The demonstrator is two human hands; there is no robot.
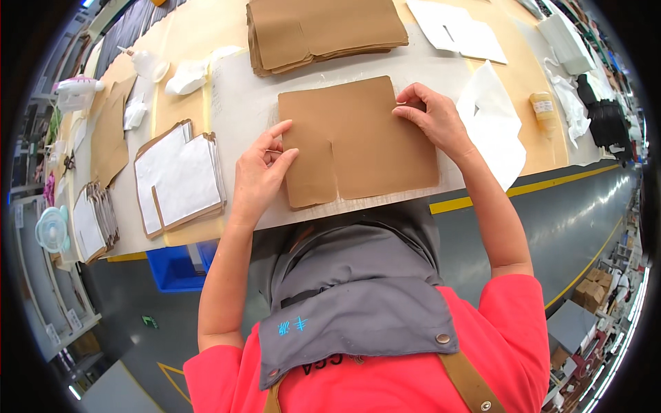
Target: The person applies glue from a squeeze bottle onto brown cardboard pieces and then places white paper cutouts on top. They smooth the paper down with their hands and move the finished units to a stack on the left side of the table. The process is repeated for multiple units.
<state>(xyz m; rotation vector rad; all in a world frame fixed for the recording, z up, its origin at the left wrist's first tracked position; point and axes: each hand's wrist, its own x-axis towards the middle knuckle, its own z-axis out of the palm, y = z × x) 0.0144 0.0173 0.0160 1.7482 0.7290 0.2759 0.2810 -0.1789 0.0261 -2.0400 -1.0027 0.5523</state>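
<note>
Two bare hands flank a brown, flat, roughly rectangular panel, paper-like or leather-like, with a narrow slit [379,148], which lies on the pale work table [237,103] directly in front of the person. Its longer axis runs left to right, the right end angled slightly away from the body, while the slit runs from the near edge toward the middle. The left hand [264,168] is at the left edge, thumb and index finger spread, their tips reaching just over the panel and the other fingers curled. The right hand [437,124] is farther from the body, close to the far right corner, its thumb and index finger bent toward each other at the edge; I cannot tell whether they pinch the panel or only rest there. Of the two, the left hand is nearer the slit, and the right is somewhat nearer the thick stack of brown slit panels [330,31], which lies just beyond the far edge. That stack is cut off by the top of the picture. The panel's underside is hidden, as is whatever the left hand's curled fingers touch. A blue plastic bin [175,270] under the table is partly covered by the tabletop, and things along the dark, curved rim are hard to make out.
</note>
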